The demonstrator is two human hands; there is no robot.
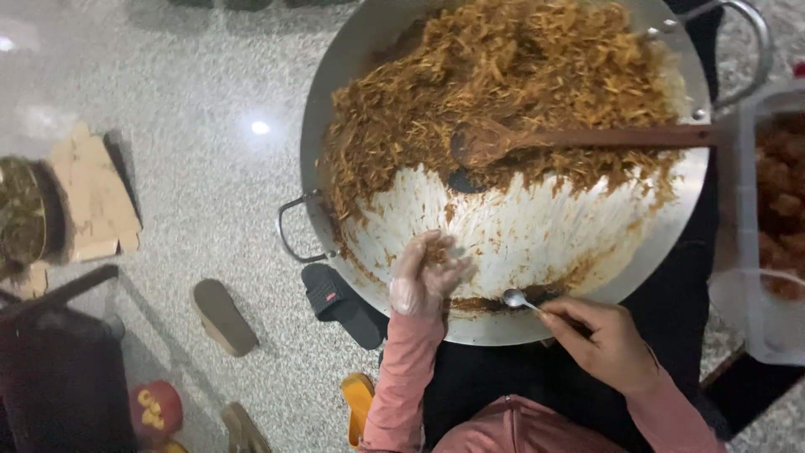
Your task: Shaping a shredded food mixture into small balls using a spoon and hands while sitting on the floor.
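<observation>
A big round metal wok (537, 252) with two loop handles holds a heap of brown shredded food (503, 84) in its far half. A long wooden spoon (587, 138) lies across the heap. My left hand (423, 273), in a thin clear glove, is closed around a pinch of the shredded food over the wok's scraped near side. My right hand (599, 340) grips a small metal spoon (516, 299) whose bowl rests on the wok's near rim. Pink sleeves cover both my arms.
A clear plastic tub (767, 226) with reddish-brown pieces stands to the right of the wok. On the speckled floor lie a black sandal (340, 302), a tan sandal (222, 317), a yellow one (359, 403), cardboard pieces (92, 197) and a dark stool (59, 361) at left.
</observation>
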